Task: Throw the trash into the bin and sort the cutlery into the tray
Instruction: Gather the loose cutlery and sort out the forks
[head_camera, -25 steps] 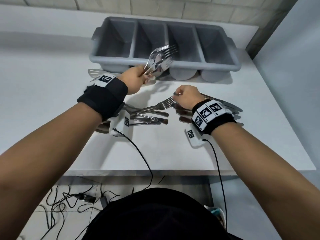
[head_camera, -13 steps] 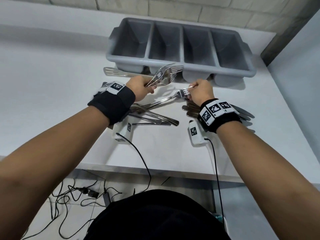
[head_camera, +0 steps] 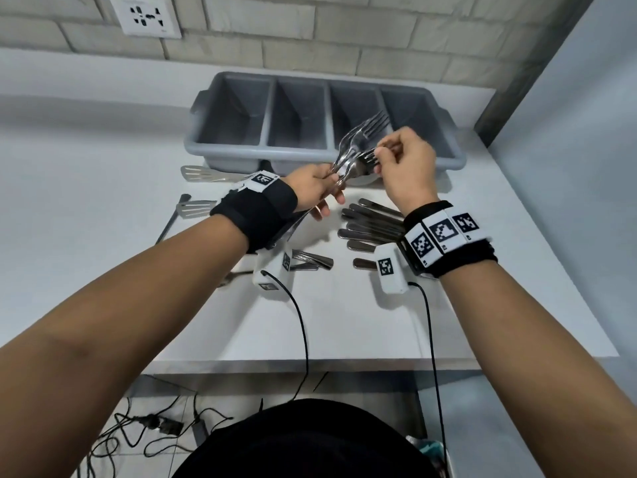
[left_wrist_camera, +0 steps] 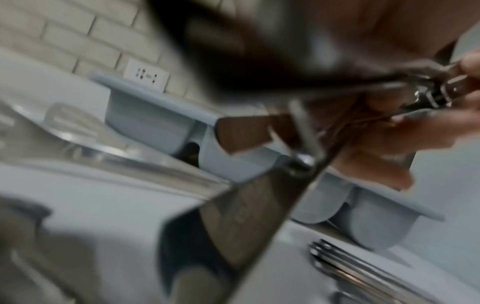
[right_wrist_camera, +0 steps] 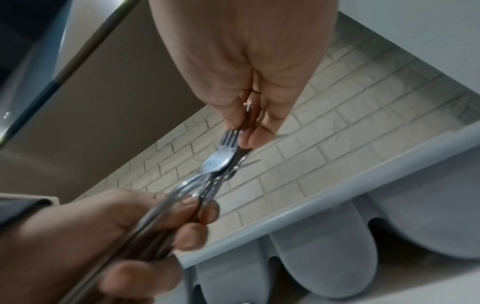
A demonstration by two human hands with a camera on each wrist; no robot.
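Note:
My left hand (head_camera: 327, 188) grips a bundle of steel forks (head_camera: 358, 139) by their handles, tines pointing up and away over the front rim of the grey four-compartment tray (head_camera: 241, 151). My right hand (head_camera: 379, 157) pinches one more fork (head_camera: 367, 159) by its tines, laid against the bundle. In the right wrist view the right hand's fingertips (right_wrist_camera: 255, 137) hold that fork (right_wrist_camera: 223, 154), and the left hand (right_wrist_camera: 145, 224) is wrapped round the handles. The left wrist view is blurred; fork handles (left_wrist_camera: 246, 216) cross it in front of the tray (left_wrist_camera: 155, 123).
A row of cutlery handles (head_camera: 372, 225) lies on the white table under my right wrist. A few more pieces (head_camera: 312, 260) lie under the left wrist. Two slotted spatulas (head_camera: 200, 174) (head_camera: 193, 208) lie left of the tray. Brick wall and a socket (head_camera: 146, 15) stand behind.
My right hand lifted a fork off the table by its tines and brought it up against the bundle. My left hand rose with the bundle toward the tray.

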